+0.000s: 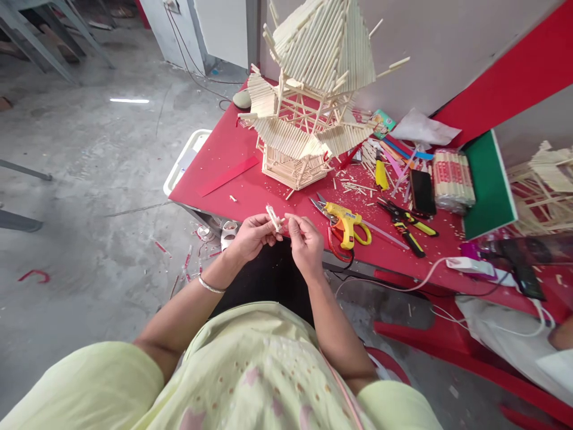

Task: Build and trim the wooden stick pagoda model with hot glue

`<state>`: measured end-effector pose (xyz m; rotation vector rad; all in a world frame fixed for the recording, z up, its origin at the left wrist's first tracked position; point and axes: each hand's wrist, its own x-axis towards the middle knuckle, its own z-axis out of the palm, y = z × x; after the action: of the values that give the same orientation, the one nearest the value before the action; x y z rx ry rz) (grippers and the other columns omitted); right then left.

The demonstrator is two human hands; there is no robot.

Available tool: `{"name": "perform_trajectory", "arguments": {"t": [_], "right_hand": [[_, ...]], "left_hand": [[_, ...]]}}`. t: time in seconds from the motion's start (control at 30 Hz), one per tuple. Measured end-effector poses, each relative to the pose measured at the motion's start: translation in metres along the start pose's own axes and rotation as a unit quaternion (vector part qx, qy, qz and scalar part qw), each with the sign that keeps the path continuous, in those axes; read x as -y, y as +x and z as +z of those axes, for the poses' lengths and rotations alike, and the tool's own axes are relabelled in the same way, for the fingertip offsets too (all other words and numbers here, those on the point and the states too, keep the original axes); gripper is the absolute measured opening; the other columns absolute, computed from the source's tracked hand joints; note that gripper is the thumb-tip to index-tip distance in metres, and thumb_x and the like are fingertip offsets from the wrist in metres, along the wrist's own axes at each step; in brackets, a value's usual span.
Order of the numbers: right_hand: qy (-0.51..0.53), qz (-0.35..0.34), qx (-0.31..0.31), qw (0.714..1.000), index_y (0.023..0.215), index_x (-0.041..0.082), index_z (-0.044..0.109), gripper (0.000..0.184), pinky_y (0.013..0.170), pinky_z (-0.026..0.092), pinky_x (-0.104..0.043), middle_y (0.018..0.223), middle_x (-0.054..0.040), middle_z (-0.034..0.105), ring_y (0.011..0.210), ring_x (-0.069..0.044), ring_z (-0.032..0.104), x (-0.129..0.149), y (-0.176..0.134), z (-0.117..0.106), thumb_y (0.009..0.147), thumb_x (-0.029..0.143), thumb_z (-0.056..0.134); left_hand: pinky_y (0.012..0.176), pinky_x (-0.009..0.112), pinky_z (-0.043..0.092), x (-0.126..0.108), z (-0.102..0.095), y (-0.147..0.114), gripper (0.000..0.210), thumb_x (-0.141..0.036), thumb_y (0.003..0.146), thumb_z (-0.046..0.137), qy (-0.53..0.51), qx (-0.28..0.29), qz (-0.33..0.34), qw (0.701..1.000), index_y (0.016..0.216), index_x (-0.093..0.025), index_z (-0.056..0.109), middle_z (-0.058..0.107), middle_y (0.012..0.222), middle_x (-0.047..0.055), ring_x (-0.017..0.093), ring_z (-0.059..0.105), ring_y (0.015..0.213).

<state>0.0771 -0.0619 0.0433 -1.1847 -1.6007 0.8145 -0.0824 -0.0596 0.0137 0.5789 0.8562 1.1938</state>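
Between thumb and fingers my left hand (pixel 256 236) pinches a small piece made of short wooden sticks (pixel 273 217), held just off the table's front edge. My right hand (pixel 306 243) is closed in a pinch beside its right side; what those fingertips grip, if anything, is too small to make out. Beyond both hands a pagoda model of wooden sticks (pixel 295 137) stands on the red table (pixel 215 173). To the right of my right hand lie a yellow glue gun (pixel 345 224) and scissors (pixel 364 234).
Pliers (pixel 405 227), a phone (pixel 422 192), a yellow cutter (pixel 381 174) and packed chopsticks (pixel 453 179) lie to the right. Loose stick bits (pixel 356 186) are scattered near the model. A white power strip (pixel 472 267) and cables run along the front edge. A person's arm (pixel 561 334) shows at far right.
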Motion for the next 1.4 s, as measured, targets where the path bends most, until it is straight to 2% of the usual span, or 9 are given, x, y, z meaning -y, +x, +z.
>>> {"name": "perform_trajectory", "arguments": {"t": [0.1,0.3,0.57,0.7,0.77,0.93,1.1,1.27,1.4], "right_hand": [[0.004,-0.016,-0.007,1.000,0.125,0.024,0.072,0.027,0.072,0.059,-0.026,0.102,-0.0052,0.073,0.089,-0.016,0.070,0.000,-0.003,-0.001,0.104,0.035,0.058],[-0.079,-0.110,0.003,0.991,0.118,0.026,0.072,0.022,0.061,0.056,-0.028,0.109,-0.0076,0.069,0.088,-0.018,0.066,0.008,-0.009,0.000,0.097,0.029,0.066],[-0.134,-0.141,-0.019,0.981,0.114,0.026,0.075,0.018,0.071,0.059,-0.031,0.105,-0.0080,0.070,0.093,-0.019,0.068,0.000,-0.010,0.006,0.099,0.028,0.066],[-0.148,-0.179,-0.002,0.973,0.123,0.026,0.074,0.030,0.080,0.062,-0.034,0.111,-0.0086,0.070,0.099,-0.021,0.069,-0.003,-0.007,0.000,0.097,0.020,0.061],[-0.171,-0.195,-0.021,0.966,0.127,0.027,0.073,0.034,0.081,0.062,-0.035,0.113,-0.0091,0.070,0.100,-0.022,0.069,-0.007,-0.002,-0.011,0.096,0.019,0.059],[-0.238,-0.103,-0.146,0.955,0.119,0.022,0.076,0.028,0.071,0.058,-0.032,0.107,-0.0102,0.073,0.094,-0.022,0.069,-0.025,0.015,-0.062,0.101,0.030,0.056],[-0.376,-0.031,-0.171,0.910,0.124,0.021,0.076,0.036,0.099,0.055,-0.046,0.117,-0.0138,0.073,0.110,-0.029,0.068,-0.049,0.017,-0.111,0.096,0.036,0.060],[-0.405,0.100,-0.142,0.898,0.121,0.020,0.076,0.043,0.094,0.054,-0.045,0.117,-0.0155,0.074,0.106,-0.031,0.068,-0.058,0.010,-0.122,0.089,0.048,0.068],[-0.401,0.140,-0.119,0.898,0.129,0.023,0.071,0.051,0.090,0.054,-0.043,0.111,-0.0126,0.077,0.101,-0.031,0.069,-0.055,0.010,-0.117,0.088,0.053,0.069]], "left_hand": [[0.047,0.018,0.049,-0.001,0.000,0.000,0.046,-0.047,0.065,0.099,-0.010,-0.018,0.003,1.000,0.088,-0.013,0.076,0.074,0.070,0.006,0.014,0.069,0.058],[0.045,0.017,0.048,-0.004,0.004,0.000,0.047,-0.047,0.063,0.100,-0.031,-0.037,0.018,0.999,0.086,-0.013,0.076,0.074,0.073,0.003,0.008,0.063,0.052],[0.044,0.016,0.049,-0.001,0.001,-0.001,0.041,-0.045,0.070,0.097,-0.012,-0.028,0.034,0.999,0.085,-0.012,0.077,0.073,0.066,0.003,0.008,0.062,0.046],[0.046,0.016,0.051,-0.002,0.002,0.001,0.041,-0.044,0.071,0.097,-0.019,-0.030,0.038,0.999,0.086,-0.012,0.076,0.073,0.068,0.003,0.009,0.066,0.052],[0.045,0.015,0.051,-0.004,0.004,0.002,0.042,-0.043,0.069,0.098,-0.019,-0.043,0.040,0.998,0.088,-0.011,0.077,0.074,0.072,0.004,0.011,0.069,0.056],[0.045,0.016,0.049,-0.010,0.005,0.004,0.045,-0.038,0.064,0.101,-0.055,-0.046,0.039,0.997,0.089,-0.012,0.075,0.071,0.076,0.002,0.011,0.069,0.059],[0.048,0.016,0.049,-0.010,0.003,0.005,0.039,-0.031,0.067,0.099,-0.084,-0.021,0.018,0.996,0.091,-0.013,0.074,0.069,0.074,0.001,0.010,0.068,0.059],[0.052,0.017,0.052,-0.012,0.002,0.005,0.038,-0.028,0.067,0.097,-0.084,-0.022,-0.001,0.996,0.091,-0.011,0.074,0.072,0.079,0.004,0.012,0.070,0.064],[0.049,0.017,0.050,-0.012,0.003,0.006,0.033,-0.026,0.071,0.095,-0.081,-0.020,-0.013,0.996,0.092,-0.013,0.073,0.075,0.084,0.006,0.012,0.070,0.062]]}}
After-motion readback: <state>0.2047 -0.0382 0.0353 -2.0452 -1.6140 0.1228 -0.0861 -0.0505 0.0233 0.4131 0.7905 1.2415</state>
